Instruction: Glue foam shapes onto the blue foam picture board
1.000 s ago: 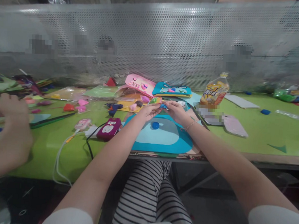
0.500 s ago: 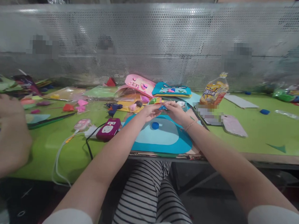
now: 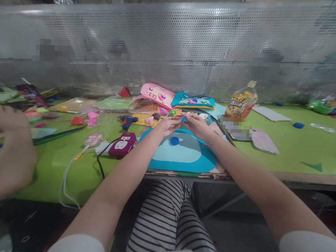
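Both my left hand [image 3: 170, 126] and my right hand [image 3: 197, 126] pinch a small blue piece [image 3: 183, 119] between their fingertips; its kind is too small to make out. They hold it over the far edge of a blue sheet [image 3: 208, 162] with a paler blue rounded panel [image 3: 180, 154]. On that panel, just below my hands, lies a round dark-blue piece [image 3: 174, 141]. Beyond my fingers are a pink decorated piece [image 3: 158, 95] and a blue decorated piece [image 3: 193, 101] with small shapes on them.
To the left are a purple box [image 3: 123, 144] with a cord, a glue gun [image 3: 127, 121] and a white cable [image 3: 64, 181]. Another person's arm [image 3: 12, 157] rests at far left. A snack bag [image 3: 241, 103] and a pink phone [image 3: 264, 141] lie right. A perforated metal panel [image 3: 165, 45] stands behind.
My fingers have shifted slightly around the small blue piece, and more of it shows between them. The things on the table have stayed in place.
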